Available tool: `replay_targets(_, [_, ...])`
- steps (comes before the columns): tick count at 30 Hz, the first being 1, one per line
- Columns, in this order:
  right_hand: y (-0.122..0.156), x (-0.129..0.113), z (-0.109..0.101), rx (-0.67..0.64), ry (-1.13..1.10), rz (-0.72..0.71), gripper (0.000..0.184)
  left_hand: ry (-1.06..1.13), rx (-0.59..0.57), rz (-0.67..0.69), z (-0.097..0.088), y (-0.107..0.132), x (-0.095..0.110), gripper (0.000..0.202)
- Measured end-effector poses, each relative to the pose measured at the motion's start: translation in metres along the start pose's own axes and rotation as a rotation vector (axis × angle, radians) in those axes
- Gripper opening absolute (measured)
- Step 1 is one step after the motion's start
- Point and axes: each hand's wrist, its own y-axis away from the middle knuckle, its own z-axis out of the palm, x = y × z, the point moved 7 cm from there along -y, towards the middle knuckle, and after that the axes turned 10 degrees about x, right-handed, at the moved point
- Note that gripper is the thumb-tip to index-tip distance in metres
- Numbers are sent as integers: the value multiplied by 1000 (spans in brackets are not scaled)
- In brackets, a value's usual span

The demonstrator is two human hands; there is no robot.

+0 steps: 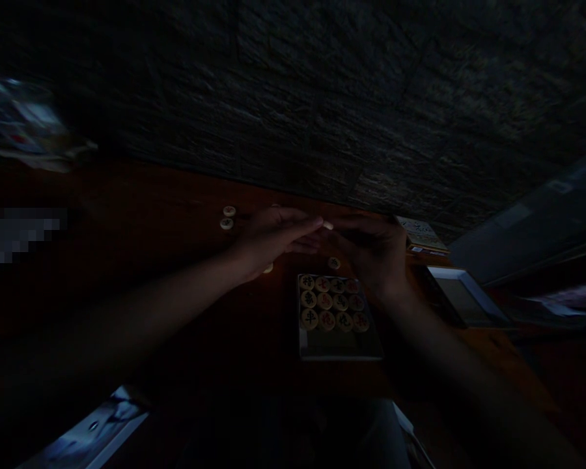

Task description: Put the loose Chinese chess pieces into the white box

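Observation:
In the dim head view, my left hand (283, 231) reaches in over the table with its thumb tip at a small round xiangqi piece (327, 225). My right hand (378, 251) meets it from the other side, its fingertips closed at the same piece, seen edge-on. What lies in my left palm is hidden. Just below the hands stands an open box (339, 358) with rows of xiangqi pieces marked in red and black, its near strip bare. One loose piece (334, 263) lies between the hands and the box. Another piece (268, 268) shows partly under my left wrist.
Two more pieces (228, 217) lie left of my left hand. A printed box (422, 234) and an open box part (469, 296) sit to the right. At the far left stands a cup (34, 120). A rough stone wall (293, 91) borders the wooden table (176, 195).

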Motion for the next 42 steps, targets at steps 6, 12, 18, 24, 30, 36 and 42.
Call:
replay_targets(6, [-2,-5,1,-67,28,-60,14,126,47,-59,-2,0,0,19])
replay_targets(12, [-5,-4,-2,-130,77,-82,18,94,60,-39,-1,1,0,23])
replay_targets(18, [-2,-17,-1,-265,259,-252,20,-59,60,-24,-1,3,3,46])
replay_targets(24, [-1,-39,0,-377,422,-336,18,-111,8,3,5,6,8,44])
replay_targets(30, [32,-47,-16,-379,438,-64,25,-141,103,37,-3,4,11,22])
replay_targets(36, [86,-55,-14,-501,459,-32,27,-173,78,32,-2,2,7,17])
replay_targets(42, [100,-59,1,-625,460,-32,32,-180,77,40,-4,-2,4,17])
